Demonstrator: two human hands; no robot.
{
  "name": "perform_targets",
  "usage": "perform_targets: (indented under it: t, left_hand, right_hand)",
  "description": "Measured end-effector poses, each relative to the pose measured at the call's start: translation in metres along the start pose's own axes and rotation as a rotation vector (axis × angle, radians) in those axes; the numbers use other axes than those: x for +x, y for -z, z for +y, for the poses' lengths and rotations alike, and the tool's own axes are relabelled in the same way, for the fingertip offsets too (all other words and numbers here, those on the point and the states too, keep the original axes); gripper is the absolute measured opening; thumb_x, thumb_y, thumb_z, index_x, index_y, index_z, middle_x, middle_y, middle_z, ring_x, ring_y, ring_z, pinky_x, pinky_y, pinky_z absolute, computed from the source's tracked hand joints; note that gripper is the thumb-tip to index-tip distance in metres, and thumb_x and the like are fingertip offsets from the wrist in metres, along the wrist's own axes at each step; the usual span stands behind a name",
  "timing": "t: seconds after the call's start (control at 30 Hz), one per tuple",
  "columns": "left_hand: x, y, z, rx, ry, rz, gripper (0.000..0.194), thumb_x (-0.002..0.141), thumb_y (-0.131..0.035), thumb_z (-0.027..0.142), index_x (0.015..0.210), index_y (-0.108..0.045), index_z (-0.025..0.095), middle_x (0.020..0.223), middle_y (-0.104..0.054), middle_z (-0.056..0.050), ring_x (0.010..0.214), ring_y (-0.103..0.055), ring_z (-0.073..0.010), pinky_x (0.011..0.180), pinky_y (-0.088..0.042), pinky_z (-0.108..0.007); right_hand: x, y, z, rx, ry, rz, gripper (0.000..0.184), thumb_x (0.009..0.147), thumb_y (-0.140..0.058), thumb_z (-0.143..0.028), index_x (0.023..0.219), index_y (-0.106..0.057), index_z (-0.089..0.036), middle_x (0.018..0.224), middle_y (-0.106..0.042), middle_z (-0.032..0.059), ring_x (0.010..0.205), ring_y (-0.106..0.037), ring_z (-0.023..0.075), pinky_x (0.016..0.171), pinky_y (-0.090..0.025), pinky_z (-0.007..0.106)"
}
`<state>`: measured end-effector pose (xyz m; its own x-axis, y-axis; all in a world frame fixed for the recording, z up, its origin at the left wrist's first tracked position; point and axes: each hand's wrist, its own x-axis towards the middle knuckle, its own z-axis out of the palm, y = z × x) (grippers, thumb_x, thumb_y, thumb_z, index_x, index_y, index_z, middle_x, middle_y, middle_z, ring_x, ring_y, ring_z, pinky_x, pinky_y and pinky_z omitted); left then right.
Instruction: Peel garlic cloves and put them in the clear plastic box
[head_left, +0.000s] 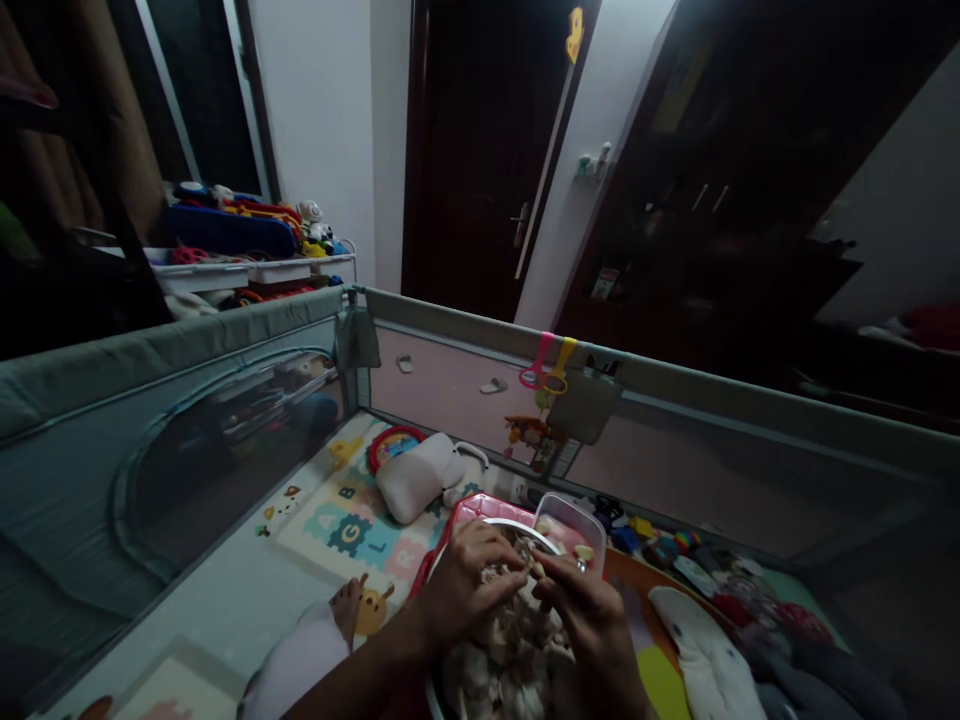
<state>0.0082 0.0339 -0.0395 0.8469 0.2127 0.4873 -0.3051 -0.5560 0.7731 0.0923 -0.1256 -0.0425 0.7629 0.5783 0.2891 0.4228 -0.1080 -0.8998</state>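
Note:
A round metal bowl full of garlic bulbs and loose papery skins sits close in front of me. Above its far part my two hands meet. My right hand pinches a pale garlic clove between thumb and fingers. Curled over from the other side, my left hand has its fingertips at the same clove, amid bits of skin; its exact grip is partly hidden. Just beyond the right hand stands a clear plastic container with a few pale cloves in it.
A red tray-like thing lies behind the bowl. On the letter-printed play mat are a white cushion-like object and a round red toy. Soft toys and a white cloth lie at right. A padded playpen rail surrounds everything.

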Motion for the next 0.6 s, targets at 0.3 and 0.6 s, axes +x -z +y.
perform_targets:
  t: [0.3,0.6]
  left_hand:
    - [-0.003,-0.001,0.007,0.077,-0.157,0.038,0.017,0.085,-0.055,0.021,0.077,-0.069,0.016,0.079,-0.07,-0.006,0.08,-0.061,-0.02,0.08,-0.039,-0.034]
    - [-0.005,-0.007,0.002,0.284,-0.245,0.042,0.018,0.086,-0.046,0.015,0.075,-0.06,0.015,0.077,-0.067,-0.006,0.076,-0.06,-0.0202,0.082,-0.038,-0.038]
  right_hand:
    - [-0.003,-0.001,0.008,-0.152,0.244,-0.03,0.03,0.075,-0.063,-0.018,0.1,-0.072,-0.033,0.095,-0.075,0.0038,0.087,-0.069,0.0253,0.075,-0.056,0.037]
    - [-0.005,-0.005,0.011,-0.131,0.221,-0.006,0.021,0.075,-0.066,-0.022,0.091,-0.075,-0.031,0.089,-0.075,0.0055,0.082,-0.07,0.0259,0.073,-0.056,0.037]
